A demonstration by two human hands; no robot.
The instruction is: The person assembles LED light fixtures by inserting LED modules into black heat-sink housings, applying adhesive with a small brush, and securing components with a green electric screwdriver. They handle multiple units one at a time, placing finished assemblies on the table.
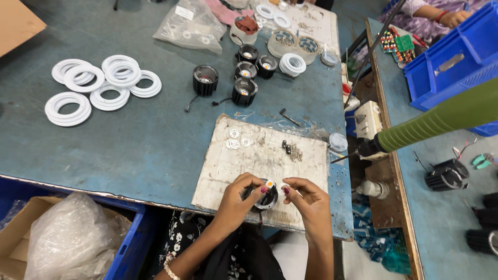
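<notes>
My left hand [239, 197] grips a small black round lamp housing [267, 200] with an orange-yellow chip on top, held over the near edge of a worn white board [244, 166]. My right hand [307, 197] pinches a small white round piece [284, 188] right beside the housing's top. On the board lie three small clear-white discs [234, 139] and a little heap of screws [293, 151].
Several white rings [101, 85] lie at the left of the blue-grey table [129, 145]. Several black lamp housings [244, 78] stand behind the board. A green-handled powered screwdriver [430, 122] hangs at right. Blue crates [451, 57] and another person's hand [454, 18] are at far right. A box with plastic wrap [67, 238] sits below left.
</notes>
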